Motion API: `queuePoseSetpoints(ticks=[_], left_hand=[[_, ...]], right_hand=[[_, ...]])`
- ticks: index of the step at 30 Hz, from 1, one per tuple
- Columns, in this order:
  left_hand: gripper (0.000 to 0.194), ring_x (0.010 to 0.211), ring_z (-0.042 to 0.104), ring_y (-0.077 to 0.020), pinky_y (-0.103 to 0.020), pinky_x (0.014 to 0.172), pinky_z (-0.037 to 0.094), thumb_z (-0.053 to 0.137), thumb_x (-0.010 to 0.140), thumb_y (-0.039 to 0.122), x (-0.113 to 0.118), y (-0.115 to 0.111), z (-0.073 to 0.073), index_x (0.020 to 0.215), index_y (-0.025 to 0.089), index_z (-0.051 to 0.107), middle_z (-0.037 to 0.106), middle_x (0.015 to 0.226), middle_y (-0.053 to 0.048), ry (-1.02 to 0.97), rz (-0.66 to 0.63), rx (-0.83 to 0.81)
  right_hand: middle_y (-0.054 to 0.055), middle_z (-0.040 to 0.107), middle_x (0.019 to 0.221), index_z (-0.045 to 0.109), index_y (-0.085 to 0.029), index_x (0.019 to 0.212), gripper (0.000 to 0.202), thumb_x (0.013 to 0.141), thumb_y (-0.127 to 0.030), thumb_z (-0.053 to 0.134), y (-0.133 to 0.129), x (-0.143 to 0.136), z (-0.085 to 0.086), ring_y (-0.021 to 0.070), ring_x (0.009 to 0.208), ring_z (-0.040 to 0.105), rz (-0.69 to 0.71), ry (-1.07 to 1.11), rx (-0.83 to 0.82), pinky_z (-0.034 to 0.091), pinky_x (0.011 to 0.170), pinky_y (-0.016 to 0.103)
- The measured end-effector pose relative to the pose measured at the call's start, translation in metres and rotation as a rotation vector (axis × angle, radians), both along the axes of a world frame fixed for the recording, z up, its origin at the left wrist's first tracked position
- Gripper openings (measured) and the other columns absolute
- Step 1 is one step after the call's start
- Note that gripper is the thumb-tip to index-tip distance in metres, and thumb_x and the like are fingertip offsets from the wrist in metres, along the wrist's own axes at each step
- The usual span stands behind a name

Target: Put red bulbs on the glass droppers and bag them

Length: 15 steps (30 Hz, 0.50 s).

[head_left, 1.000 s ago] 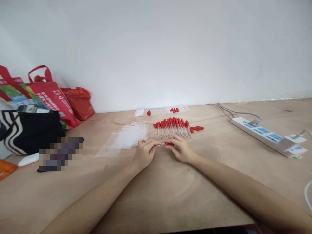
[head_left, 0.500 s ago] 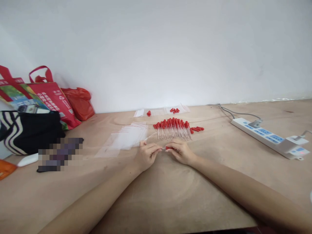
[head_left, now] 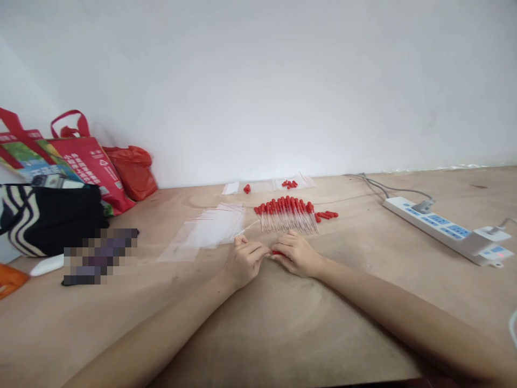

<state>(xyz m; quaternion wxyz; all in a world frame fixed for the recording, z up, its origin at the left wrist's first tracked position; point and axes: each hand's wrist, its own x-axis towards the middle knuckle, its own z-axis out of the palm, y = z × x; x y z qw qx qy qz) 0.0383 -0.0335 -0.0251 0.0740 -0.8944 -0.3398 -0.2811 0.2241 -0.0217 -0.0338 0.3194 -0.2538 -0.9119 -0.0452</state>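
Two hands meet at the middle of the frame, low on the wooden surface [head_left: 283,323]. The left hand [head_left: 244,261] is curled with fingers pinched on a thin clear tube [head_left: 243,232] whose free end sticks out toward the upper left of that hand. The right hand [head_left: 297,253] is also curled, fingertips pinched on a small red cap [head_left: 277,252] that shows in the gap between the two hands, so both hands are narrow and holding. Whether cap and tube are already joined is hidden by the fingers.

Just above the hands, toward the centre of the frame, lies a row of droppers [head_left: 287,214], red tops pointing away and clear tips pointing toward the person. A few loose caps [head_left: 326,215] lie just right of that row. Left of the row is a spread of clear bags [head_left: 210,229]. Higher up, near the wall, more bags [head_left: 266,186] lie with a few red caps on them.

At the right edge sits a white power strip [head_left: 446,229] with a cable. At the left edge stand red tote bags [head_left: 86,161], a red plastic bag [head_left: 133,170] and a black striped bag [head_left: 48,218].
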Motion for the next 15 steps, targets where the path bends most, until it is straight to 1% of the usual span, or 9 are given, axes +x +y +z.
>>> queuePoseSetpoints(ticks=[3,7,9,11,13,15], left_hand=[[0.022,0.062,0.056,-0.0113,-0.032,0.071,0.026,0.039,0.087,0.020,0.000,0.002,0.001,0.079,0.020,0.060,0.067,0.073,0.001,-0.010,-0.003,-0.018],[0.021,0.077,0.057,-0.0143,-0.033,0.078,0.030,0.039,0.088,0.023,-0.002,0.006,0.005,0.090,0.021,0.060,0.066,0.084,-0.002,0.042,0.016,-0.047],[0.022,0.080,0.056,-0.0163,-0.032,0.077,0.035,0.039,0.087,0.021,-0.005,0.007,0.007,0.095,0.020,0.059,0.064,0.084,-0.004,0.070,0.000,-0.049],[0.023,0.078,0.056,-0.0168,-0.029,0.073,0.040,0.038,0.087,0.018,-0.009,0.009,0.006,0.096,0.018,0.059,0.062,0.081,-0.006,0.036,-0.005,-0.063],[0.023,0.076,0.056,-0.0162,-0.028,0.070,0.043,0.038,0.086,0.018,-0.013,0.014,0.006,0.095,0.018,0.059,0.061,0.081,-0.006,-0.072,0.052,-0.070],[0.021,0.075,0.057,-0.0158,-0.027,0.069,0.045,0.040,0.085,0.019,-0.018,0.023,0.007,0.095,0.018,0.058,0.062,0.082,-0.005,-0.183,0.196,-0.077]], right_hand=[[0.004,0.060,0.069,0.058,-0.016,0.080,0.024,0.086,-0.030,0.040,0.002,0.001,0.000,0.0141,0.065,0.050,-0.015,0.009,-0.036,0.028,0.061,0.029],[0.004,0.062,0.073,0.059,-0.018,0.080,0.020,0.084,-0.031,0.045,0.004,0.007,0.000,0.0160,0.070,0.051,-0.119,0.048,-0.089,0.029,0.065,0.031],[0.004,0.062,0.074,0.059,-0.019,0.082,0.019,0.083,-0.033,0.046,0.005,0.011,0.001,0.0169,0.072,0.052,-0.157,0.075,-0.116,0.031,0.067,0.031],[0.005,0.062,0.081,0.059,-0.020,0.090,0.021,0.081,-0.036,0.049,0.006,0.017,0.002,0.0183,0.077,0.052,-0.169,0.101,-0.138,0.033,0.069,0.032],[0.007,0.062,0.089,0.055,-0.020,0.101,0.029,0.079,-0.038,0.051,0.007,0.026,0.002,0.0198,0.082,0.052,-0.201,0.142,-0.143,0.035,0.072,0.033],[0.008,0.061,0.092,0.053,-0.020,0.106,0.032,0.079,-0.038,0.051,0.010,0.037,0.002,0.0207,0.084,0.052,-0.287,0.199,-0.126,0.035,0.074,0.034]])
